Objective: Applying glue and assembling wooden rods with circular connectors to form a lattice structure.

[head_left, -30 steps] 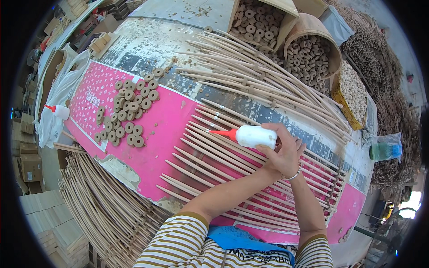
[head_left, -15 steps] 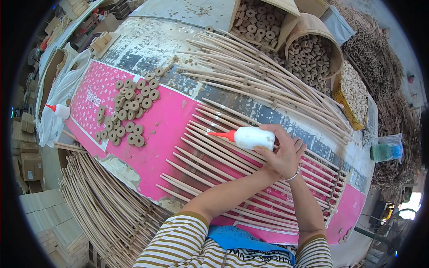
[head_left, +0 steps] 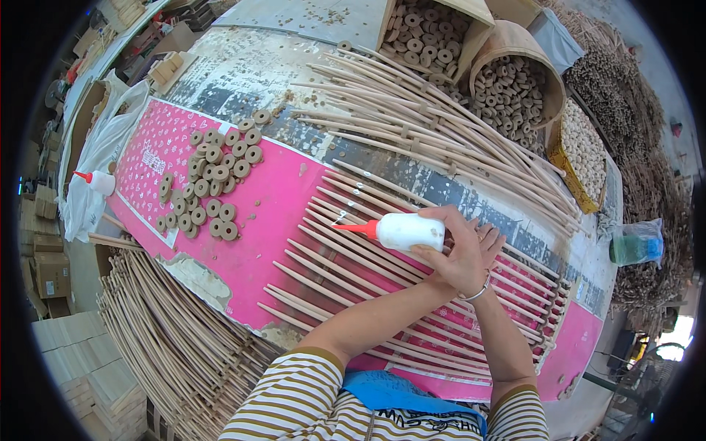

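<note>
My right hand, with a bracelet at its wrist, is closed round a white squeeze bottle with a red nozzle. The bottle lies sideways above a row of slender wooden rods, its nozzle pointing left over their tapered ends. Partly hidden beneath the right wrist, my left hand rests on the rods with its fingers stretched out. To the left lies a loose heap of brown wooden rings on the pink sheet.
Another bundle of rods lies across the far side. Behind it stand a wooden box and a round tub of rings, beside a yellow crate of pale pieces. A second bottle stands far left. More rods are stacked below the table edge.
The bottle in my right hand has shifted slightly left, and its nozzle tip has dropped a little. My left hand has stayed almost in place.
</note>
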`<state>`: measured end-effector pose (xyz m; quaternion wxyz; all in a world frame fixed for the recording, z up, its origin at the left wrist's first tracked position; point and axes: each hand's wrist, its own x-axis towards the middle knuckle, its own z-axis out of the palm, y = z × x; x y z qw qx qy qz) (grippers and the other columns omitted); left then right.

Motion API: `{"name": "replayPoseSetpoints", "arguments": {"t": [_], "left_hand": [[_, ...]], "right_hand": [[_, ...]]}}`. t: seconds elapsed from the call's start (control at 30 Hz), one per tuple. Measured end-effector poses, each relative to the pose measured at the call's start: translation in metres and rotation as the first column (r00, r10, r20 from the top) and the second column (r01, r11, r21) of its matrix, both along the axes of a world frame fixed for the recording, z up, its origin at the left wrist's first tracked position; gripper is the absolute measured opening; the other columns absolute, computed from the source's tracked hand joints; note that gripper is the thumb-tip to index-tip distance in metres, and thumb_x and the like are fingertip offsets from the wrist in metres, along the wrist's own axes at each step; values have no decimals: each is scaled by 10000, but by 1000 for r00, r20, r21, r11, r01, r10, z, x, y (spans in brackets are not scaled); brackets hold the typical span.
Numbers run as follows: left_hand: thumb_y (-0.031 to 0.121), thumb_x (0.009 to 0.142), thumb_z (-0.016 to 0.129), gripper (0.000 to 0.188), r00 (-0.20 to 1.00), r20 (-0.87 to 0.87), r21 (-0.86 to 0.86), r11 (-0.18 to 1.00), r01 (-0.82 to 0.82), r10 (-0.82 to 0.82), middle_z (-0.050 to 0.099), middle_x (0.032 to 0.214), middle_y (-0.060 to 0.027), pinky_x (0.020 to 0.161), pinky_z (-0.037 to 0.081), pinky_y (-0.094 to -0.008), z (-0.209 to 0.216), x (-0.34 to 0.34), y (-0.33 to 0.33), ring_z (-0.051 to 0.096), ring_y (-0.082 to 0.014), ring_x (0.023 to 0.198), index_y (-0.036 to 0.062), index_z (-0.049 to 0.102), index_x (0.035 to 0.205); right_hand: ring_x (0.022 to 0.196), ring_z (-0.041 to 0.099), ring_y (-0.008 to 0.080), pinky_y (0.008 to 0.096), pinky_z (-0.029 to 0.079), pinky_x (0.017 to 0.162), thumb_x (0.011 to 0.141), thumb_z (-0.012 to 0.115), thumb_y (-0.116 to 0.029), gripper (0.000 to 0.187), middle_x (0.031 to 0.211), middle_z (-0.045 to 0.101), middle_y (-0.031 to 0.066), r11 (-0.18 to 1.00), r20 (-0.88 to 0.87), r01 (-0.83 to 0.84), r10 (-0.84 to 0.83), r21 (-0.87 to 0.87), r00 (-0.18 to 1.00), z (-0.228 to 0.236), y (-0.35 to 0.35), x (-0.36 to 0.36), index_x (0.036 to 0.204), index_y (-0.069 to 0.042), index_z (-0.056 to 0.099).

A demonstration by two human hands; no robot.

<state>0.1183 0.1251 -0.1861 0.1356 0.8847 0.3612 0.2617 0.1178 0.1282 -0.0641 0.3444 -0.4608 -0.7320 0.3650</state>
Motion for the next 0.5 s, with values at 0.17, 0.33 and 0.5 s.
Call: {"name": "replayPoseSetpoints", "arguments": {"t": [0.17, 0.33, 0.5], "left_hand": [[407, 987, 566, 691, 1000, -20, 1, 1000, -5, 5, 486, 1570, -179, 1256, 246, -574, 5, 2, -1, 419, -343, 1487, 65, 417, 1569], [410, 983, 563, 706, 995, 78, 34, 998, -58, 55, 481, 1577, -177, 1254, 244, -582, -14, 2, -4, 416, -347, 1490, 65, 403, 1578], [400, 996, 572, 698, 1000, -9, -44, 999, 0, 0, 466, 1588, -180, 1265, 223, -578, 3, 3, -3, 395, -347, 1506, 59, 395, 1579]], "right_hand": [[1023, 657, 237, 325, 535, 816, 771, 884, -76, 530, 1127, 665, 86, 1000, 21, -2, 1, 26, 1000, -1, 0, 9, 1241, -50, 640], [1047, 662, 232, 306, 543, 810, 760, 892, -81, 553, 1143, 669, 83, 1000, 32, 19, -19, -4, 999, 4, -4, 7, 1251, -51, 641], [1055, 668, 235, 310, 548, 819, 767, 890, -77, 555, 1162, 675, 84, 999, 28, -27, 26, 26, 999, 6, -2, 4, 1262, -52, 641]]}}
